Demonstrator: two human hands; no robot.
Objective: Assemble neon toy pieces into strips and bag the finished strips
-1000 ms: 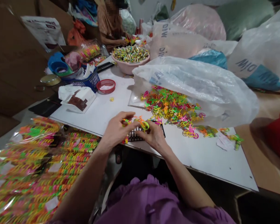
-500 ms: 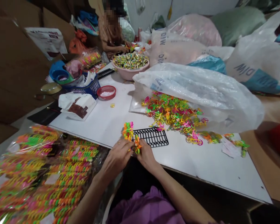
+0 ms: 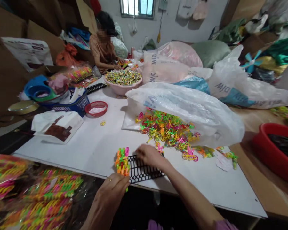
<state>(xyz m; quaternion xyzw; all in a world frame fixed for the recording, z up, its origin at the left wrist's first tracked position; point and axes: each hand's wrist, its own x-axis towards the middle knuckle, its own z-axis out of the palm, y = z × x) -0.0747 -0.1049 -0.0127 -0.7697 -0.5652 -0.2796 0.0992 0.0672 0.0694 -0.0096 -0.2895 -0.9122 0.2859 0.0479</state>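
A black plastic grid rack lies near the table's front edge. Small colourful plastic toy pieces, in orange, green, pink and yellow, stand packed in rows at its left end. My left hand is closed at the rack's near left corner, fingers pressed together on the nearest toy pieces; a green tip shows below the fingers. Over the middle of the rack is my right hand, its fingers curled downward and their tips partly hidden. Just beyond it, a loose heap of similar toy pieces spills from a clear plastic bag.
A white paper packet, a red basket and a blue basket stand to the left. Behind are a pink basin of small pieces and a seated person. At right is a red tub; bagged toys lie lower left.
My right hand has left the toy piece beside my left hand and moved forward over the rack. The view has tilted up, showing more of the wall and window.
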